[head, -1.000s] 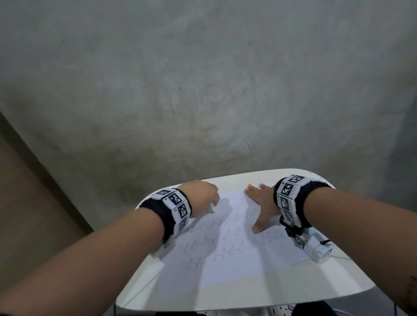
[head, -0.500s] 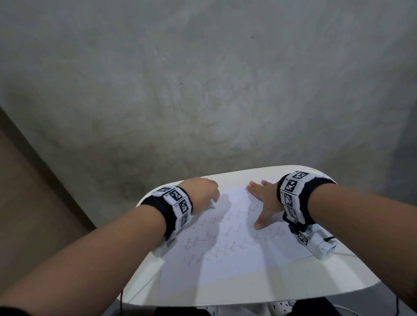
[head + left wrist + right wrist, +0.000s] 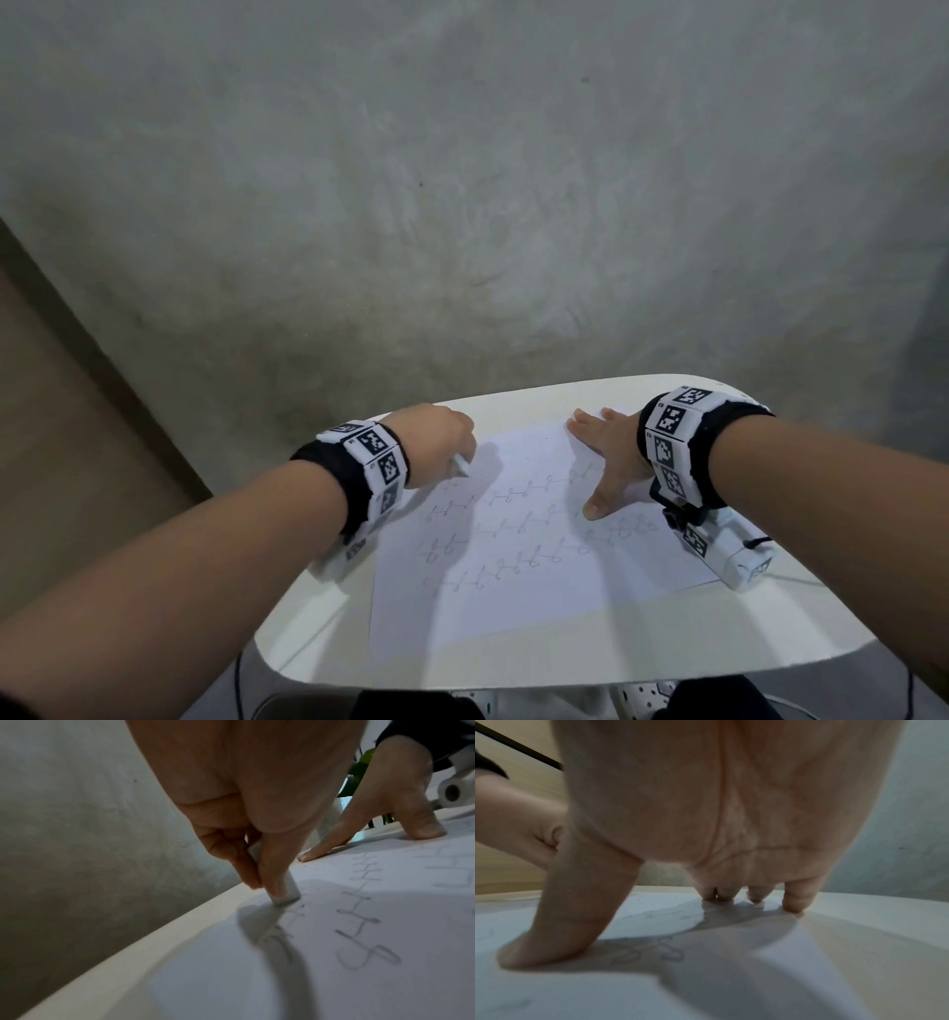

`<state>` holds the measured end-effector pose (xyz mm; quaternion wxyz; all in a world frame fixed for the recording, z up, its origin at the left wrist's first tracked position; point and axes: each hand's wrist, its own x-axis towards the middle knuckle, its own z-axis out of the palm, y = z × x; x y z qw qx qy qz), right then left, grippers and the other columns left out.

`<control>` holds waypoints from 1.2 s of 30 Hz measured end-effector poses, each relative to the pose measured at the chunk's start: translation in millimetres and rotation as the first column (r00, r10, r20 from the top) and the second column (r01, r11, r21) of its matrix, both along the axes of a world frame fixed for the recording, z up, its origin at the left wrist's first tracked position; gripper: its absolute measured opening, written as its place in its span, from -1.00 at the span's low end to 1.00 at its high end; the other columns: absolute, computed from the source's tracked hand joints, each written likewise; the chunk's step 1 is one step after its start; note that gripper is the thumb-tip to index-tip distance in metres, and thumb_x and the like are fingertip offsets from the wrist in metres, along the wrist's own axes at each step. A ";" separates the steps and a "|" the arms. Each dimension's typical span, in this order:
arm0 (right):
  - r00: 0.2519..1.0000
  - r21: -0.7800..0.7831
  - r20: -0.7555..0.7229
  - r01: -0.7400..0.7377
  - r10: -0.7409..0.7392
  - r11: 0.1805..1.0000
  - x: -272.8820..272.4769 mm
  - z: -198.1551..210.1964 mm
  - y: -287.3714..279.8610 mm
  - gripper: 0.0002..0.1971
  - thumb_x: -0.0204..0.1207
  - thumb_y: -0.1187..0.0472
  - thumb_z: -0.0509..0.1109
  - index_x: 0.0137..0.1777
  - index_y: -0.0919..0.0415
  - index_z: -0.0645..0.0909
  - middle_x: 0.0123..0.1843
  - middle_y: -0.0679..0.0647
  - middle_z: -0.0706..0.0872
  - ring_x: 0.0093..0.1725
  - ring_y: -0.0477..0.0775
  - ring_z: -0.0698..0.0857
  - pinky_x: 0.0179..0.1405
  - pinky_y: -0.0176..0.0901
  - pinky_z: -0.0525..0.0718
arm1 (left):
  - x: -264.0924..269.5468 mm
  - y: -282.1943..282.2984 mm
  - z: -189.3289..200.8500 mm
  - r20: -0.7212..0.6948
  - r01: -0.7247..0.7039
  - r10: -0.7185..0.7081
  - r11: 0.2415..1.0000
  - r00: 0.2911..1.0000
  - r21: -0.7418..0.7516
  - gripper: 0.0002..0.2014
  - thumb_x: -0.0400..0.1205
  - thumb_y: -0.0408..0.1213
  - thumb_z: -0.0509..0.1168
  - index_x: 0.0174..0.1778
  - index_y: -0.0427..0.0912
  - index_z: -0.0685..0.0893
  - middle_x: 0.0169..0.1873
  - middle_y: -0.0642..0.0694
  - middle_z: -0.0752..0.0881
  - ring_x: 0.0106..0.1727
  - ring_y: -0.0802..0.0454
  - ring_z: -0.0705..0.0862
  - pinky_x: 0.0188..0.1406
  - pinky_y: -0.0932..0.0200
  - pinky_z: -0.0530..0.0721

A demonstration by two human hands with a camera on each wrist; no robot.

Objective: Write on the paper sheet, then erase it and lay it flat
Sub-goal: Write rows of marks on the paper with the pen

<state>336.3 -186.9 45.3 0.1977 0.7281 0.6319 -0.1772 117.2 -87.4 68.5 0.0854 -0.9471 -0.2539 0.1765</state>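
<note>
A white paper sheet (image 3: 518, 575) with rows of pencil marks lies on a small white table (image 3: 565, 652). My left hand (image 3: 436, 439) pinches a white eraser (image 3: 460, 466) at the sheet's far left corner; in the left wrist view the eraser (image 3: 286, 892) has its tip pressed on the paper (image 3: 334, 973) beside the writing. My right hand (image 3: 606, 452) lies flat on the sheet's far right part, fingers spread, thumb pointing toward me. In the right wrist view its fingertips (image 3: 793, 902) and thumb (image 3: 559, 933) press down on the paper (image 3: 654, 994).
The table's rounded edge (image 3: 318, 668) falls away close on all sides. A grey concrete wall (image 3: 462, 205) stands behind it. Wooden flooring (image 3: 61, 462) lies to the left. A green plant (image 3: 359, 772) shows behind my right hand in the left wrist view.
Both hands stay in nearly the same places on the sheet; the left hand with the eraser shifts only slightly at the far left corner.
</note>
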 end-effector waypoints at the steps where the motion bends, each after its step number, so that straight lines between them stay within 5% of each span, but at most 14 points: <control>1: 1.000 0.004 -0.002 -0.002 0.002 1.000 -0.2 -0.1 -0.2 0.20 0.33 -0.39 0.39 0.69 0.06 -0.34 0.71 -0.09 -0.31 0.70 0.10 -0.23 0.63 0.17 -0.10 | -4.2 2.1 2.8 -0.032 -0.016 0.016 1.000 0.999 -0.012 -0.84 0.63 -0.22 0.29 0.08 -0.04 0.72 0.06 -0.01 0.64 0.09 -0.09 0.63 -0.15 0.18 0.46; 5: 1.000 0.013 0.008 0.003 -0.003 1.000 -1.0 1.0 -3.7 0.17 0.35 -0.37 0.39 0.69 0.04 -0.34 0.71 -0.11 -0.31 0.70 0.07 -0.22 0.63 0.17 -0.12 | -1.8 6.5 10.0 -0.148 -0.006 0.008 1.000 0.989 0.014 -0.80 0.64 -0.25 0.28 0.15 -0.03 0.69 0.15 -0.02 0.64 0.16 -0.16 0.64 0.00 0.12 0.56; 10: 1.000 0.026 0.002 0.004 -0.004 1.000 -2.0 0.2 -4.8 0.16 0.36 -0.35 0.39 0.69 0.05 -0.32 0.71 -0.11 -0.30 0.71 0.08 -0.21 0.63 0.16 -0.12 | -9.6 -1.3 0.1 0.021 0.025 -0.025 1.000 0.999 0.014 -0.83 0.66 -0.19 0.25 0.05 -0.10 0.72 0.01 -0.02 0.61 0.01 -0.09 0.63 -0.22 0.19 0.39; 16: 1.000 0.030 -0.002 0.002 -0.002 1.000 -1.1 -0.7 -2.7 0.18 0.34 -0.36 0.40 0.69 0.05 -0.32 0.72 -0.10 -0.29 0.71 0.08 -0.21 0.62 0.18 -0.11 | -12.4 3.8 14.1 -0.173 -0.056 0.057 0.998 0.983 0.013 -0.77 0.66 -0.28 0.26 0.21 -0.05 0.68 0.21 -0.02 0.63 0.22 -0.13 0.61 -0.03 0.18 0.47; 19: 1.000 0.016 0.008 0.001 -0.001 1.000 -1.6 -0.2 -0.8 0.17 0.35 -0.37 0.39 0.69 0.05 -0.33 0.71 -0.09 -0.30 0.70 0.09 -0.21 0.63 0.17 -0.11 | 3.8 -5.8 6.9 -0.031 0.020 -0.019 0.999 0.999 0.034 -0.80 0.67 -0.25 0.21 0.13 -0.11 0.68 0.09 -0.07 0.61 0.11 -0.18 0.64 -0.07 0.10 0.54; 23: 1.000 0.008 0.011 0.002 -0.002 1.000 -2.0 0.4 -1.5 0.18 0.36 -0.36 0.39 0.69 0.06 -0.33 0.71 -0.09 -0.30 0.70 0.09 -0.22 0.62 0.18 -0.10 | -1.4 -7.7 -4.0 0.061 0.048 -0.050 0.998 0.997 0.026 -0.85 0.63 -0.26 0.25 0.01 -0.13 0.71 -0.13 0.00 0.50 0.01 -0.16 0.65 -0.22 0.17 0.38; 29: 1.000 0.004 0.011 -0.001 0.001 1.000 -0.3 -0.7 -0.9 0.19 0.35 -0.38 0.38 0.68 0.06 -0.34 0.71 -0.09 -0.31 0.70 0.10 -0.22 0.63 0.18 -0.11 | -9.9 5.4 11.3 -0.304 -0.001 0.012 0.999 0.953 0.036 -0.76 0.66 -0.28 0.30 0.23 0.00 0.68 0.20 0.03 0.65 0.19 -0.08 0.64 -0.04 0.16 0.52; 36: 1.000 0.034 -0.014 0.000 0.000 0.999 -0.3 -1.5 -1.5 0.18 0.35 -0.35 0.41 0.70 0.09 -0.30 0.72 -0.06 -0.27 0.71 0.13 -0.20 0.63 0.18 -0.11 | 2.6 -2.8 1.1 -0.003 0.074 -0.074 0.997 0.997 0.023 -0.80 0.64 -0.23 0.25 0.13 -0.07 0.71 0.07 -0.01 0.64 0.02 -0.09 0.63 -0.17 0.19 0.46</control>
